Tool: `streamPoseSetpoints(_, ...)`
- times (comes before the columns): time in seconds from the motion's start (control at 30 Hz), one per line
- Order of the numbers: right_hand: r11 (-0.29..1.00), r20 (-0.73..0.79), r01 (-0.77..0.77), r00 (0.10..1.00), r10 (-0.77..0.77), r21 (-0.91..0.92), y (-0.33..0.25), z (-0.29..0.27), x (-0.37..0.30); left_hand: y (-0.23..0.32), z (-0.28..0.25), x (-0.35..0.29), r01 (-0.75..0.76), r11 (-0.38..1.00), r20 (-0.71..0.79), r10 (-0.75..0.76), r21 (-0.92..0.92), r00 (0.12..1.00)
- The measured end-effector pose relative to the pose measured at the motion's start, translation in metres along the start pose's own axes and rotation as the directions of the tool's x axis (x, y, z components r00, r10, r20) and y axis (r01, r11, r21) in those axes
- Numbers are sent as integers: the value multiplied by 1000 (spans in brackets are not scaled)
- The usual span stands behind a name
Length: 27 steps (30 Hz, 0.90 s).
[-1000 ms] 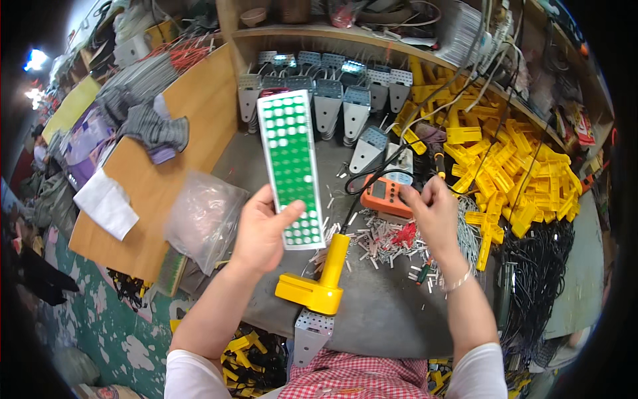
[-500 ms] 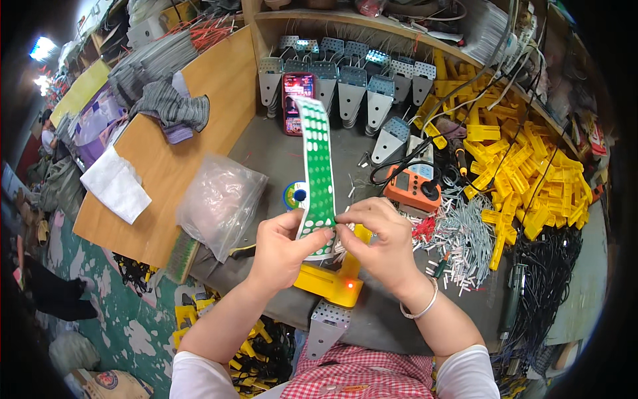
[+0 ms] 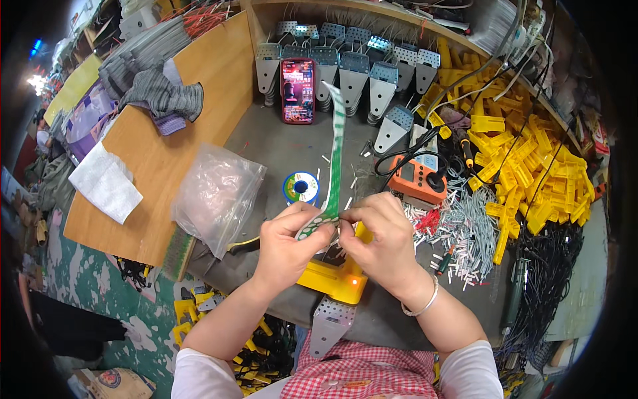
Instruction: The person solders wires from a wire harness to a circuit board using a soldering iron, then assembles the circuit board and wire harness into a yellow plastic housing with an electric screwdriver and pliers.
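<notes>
Between thumb and fingers of the left hand point(image 3: 289, 243), the near end of a green-and-white sheet of round stickers point(image 3: 335, 159) is pinched and bent; the right hand point(image 3: 382, 236) has its fingertips close together at the sheet's near right edge; whether they grip a sticker, I cannot tell; the sheet's long axis points away from the person, its far part curving beyond both hands and seen nearly edge-on; the left hand is the nearer to the sheet, being on its bent end, the right just beside it; below both is a yellow housing point(image 3: 325, 279) with a lit spot, above a perforated grey bracket point(image 3: 330, 326); beyond the left hand lies a reel point(image 3: 288, 189); beyond the right, an orange box point(image 3: 413, 178)
</notes>
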State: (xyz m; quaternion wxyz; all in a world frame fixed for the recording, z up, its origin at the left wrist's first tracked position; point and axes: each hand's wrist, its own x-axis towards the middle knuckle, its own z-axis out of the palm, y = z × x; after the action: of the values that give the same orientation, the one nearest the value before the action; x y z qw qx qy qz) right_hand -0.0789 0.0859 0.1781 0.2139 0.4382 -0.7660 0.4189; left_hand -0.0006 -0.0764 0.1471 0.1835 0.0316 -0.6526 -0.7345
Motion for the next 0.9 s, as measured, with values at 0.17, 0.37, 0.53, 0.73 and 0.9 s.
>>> streamPoseSetpoints(0.17, 987, 37, -141, 990, 138, 83, 22, 8, -3, 2, -11, 4, 160, 980, -61, -168, -119, 984)
streamPoseSetpoints(0.37, 997, 632, 65, 771, -74, 38, 21, 4, -11, -14, -75, 36, 149, 935, -237, -73, 323, 969)
streamPoseSetpoints(0.53, 985, 733, 128, 658, -170, 114, 26, -18, 3, -29, -68, 37, -49, 199, -55, 488, 979, 871)
streamPoseSetpoints(0.73, 933, -104, -360, 929, 356, -20, 51, -80, 11, 4, 9, -10, -438, 315, 273, 451, 842, 850)
streamPoseSetpoints(0.9, 845, -7, -396, 907, 422, -358, 168, -90, -10, -8, 73, -39, -196, 427, 242, -56, 883, 969)
